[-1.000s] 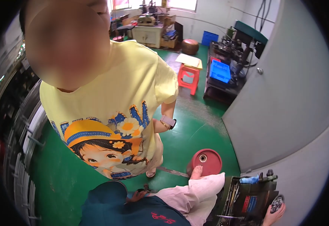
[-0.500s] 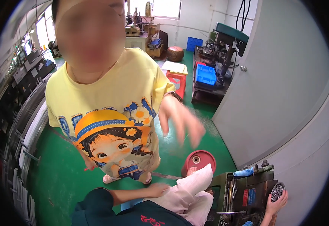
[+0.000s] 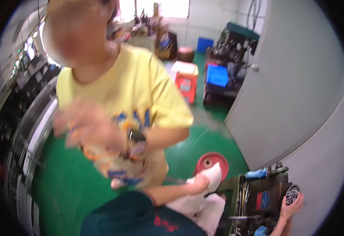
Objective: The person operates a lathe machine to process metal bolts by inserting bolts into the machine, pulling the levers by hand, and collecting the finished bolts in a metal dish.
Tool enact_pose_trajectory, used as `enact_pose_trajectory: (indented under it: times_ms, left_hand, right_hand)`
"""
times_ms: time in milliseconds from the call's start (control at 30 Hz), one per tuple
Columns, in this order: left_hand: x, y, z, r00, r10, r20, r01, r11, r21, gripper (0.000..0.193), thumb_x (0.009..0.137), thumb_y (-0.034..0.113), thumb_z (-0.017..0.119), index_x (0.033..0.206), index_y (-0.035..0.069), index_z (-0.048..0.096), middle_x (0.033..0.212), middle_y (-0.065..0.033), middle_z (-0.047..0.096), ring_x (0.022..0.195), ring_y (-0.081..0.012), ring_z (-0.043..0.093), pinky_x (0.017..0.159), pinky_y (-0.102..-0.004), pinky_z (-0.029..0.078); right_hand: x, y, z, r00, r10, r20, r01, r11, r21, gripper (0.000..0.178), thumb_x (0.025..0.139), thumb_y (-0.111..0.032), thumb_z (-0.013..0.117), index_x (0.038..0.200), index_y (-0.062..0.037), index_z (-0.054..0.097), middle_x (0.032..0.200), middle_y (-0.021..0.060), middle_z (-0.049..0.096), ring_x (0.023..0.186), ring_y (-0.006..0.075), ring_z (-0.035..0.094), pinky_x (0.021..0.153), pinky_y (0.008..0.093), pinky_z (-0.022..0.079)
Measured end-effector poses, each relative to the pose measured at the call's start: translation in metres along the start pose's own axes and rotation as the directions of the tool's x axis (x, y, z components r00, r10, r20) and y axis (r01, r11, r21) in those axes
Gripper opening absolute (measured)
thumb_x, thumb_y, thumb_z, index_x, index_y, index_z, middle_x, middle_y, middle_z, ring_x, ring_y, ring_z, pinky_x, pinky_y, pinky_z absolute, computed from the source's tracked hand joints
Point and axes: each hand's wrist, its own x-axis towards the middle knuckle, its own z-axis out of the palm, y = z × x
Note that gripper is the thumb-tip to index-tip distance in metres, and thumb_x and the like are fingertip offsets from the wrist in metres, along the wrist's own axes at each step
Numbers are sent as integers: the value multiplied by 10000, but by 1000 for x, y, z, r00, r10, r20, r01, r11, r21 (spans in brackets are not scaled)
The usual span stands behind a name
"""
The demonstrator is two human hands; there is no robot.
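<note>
My right hand point(image 3: 292, 206) is closed around the near side of a small dark bowl point(image 3: 286, 193) at the lower right. Small shiny metal parts point(image 3: 293, 195) fill the bowl. My left hand point(image 3: 200, 183) rests on the knee of my white trousers point(image 3: 209, 212); its fingers lie over the cloth, slightly blurred, with nothing seen in them. Facing me stands a co-worker in a yellow printed shirt point(image 3: 136, 74). That person's raised hand point(image 3: 95, 124), wearing a watch, is smeared by motion in front of the shirt.
Beside my right arm is a dark machine bench point(image 3: 254, 196) with rods and a blue cloth point(image 3: 256, 173). A red drum point(image 3: 222, 169) stands beyond my knee. A grey door point(image 3: 286, 90) fills the right. Farther back are a red stool point(image 3: 188, 88) and a blue crate point(image 3: 217, 75).
The co-worker has turned, and their raised hand has swung from the right across to the left. My left hand has slid forward along my leg toward the knee. My right hand still holds the bowl.
</note>
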Motion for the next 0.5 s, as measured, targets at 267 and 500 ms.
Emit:
enact_pose_trajectory:
  times_ms: [267, 500]
  left_hand:
    - [-29, 2, -44, 848, 45, 528, -76, 996, 37, 154, 677, 179, 503, 599, 86, 600, 624, -115, 590, 555, -229, 584, 458, -376, 439]
    - [-30, 4, -83, 822, 186, 539, -91, 976, -199, 242, 656, 243, 469, 565, 36, 557, 607, -135, 560, 562, -305, 549, 523, -409, 430]
  right_hand:
    - [17, -40, -14, 998, -43, 50, 38, 995, 93, 651, 563, -315, 674, 1098, -63, 401, 1151, 126, 406, 1063, 295, 384, 893, 460, 270]
    - [25, -29, -37, 998, 38, 50, -40, 999, 33, 663, 548, -294, 672, 1107, -83, 384, 1166, 93, 379, 1093, 260, 351, 910, 482, 221]
